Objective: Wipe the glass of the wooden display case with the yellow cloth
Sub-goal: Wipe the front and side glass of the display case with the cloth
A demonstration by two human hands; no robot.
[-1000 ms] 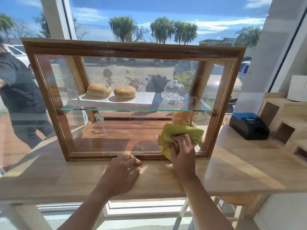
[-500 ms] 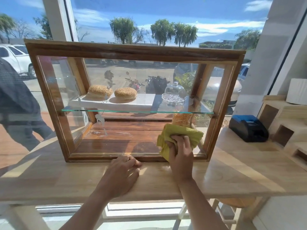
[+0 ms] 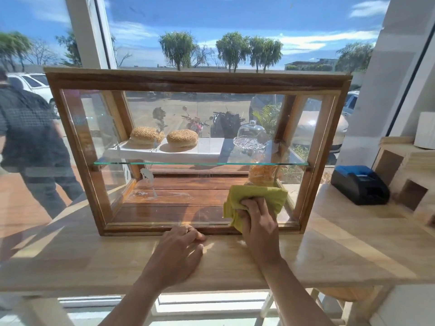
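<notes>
Nearest the counter's [image 3: 70, 260] front edge, the left hand [image 3: 175, 252] rests palm down on the wood, fingers [image 3: 193, 234] loosely together, tips touching the base rail of the wooden display case [image 3: 197, 81]. Just right of it, the right hand [image 3: 259, 222] presses the yellow cloth [image 3: 256, 196] against the lower right corner of the front glass [image 3: 188, 128], fingers curled into the bunched fabric. Long axis running left to right, the case faces the person. Farther in, two sesame buns [image 3: 164, 137] and a glass dome [image 3: 250, 135] appear at shelf height. A black printer [image 3: 360, 184] sits toward the counter's right edge.
</notes>
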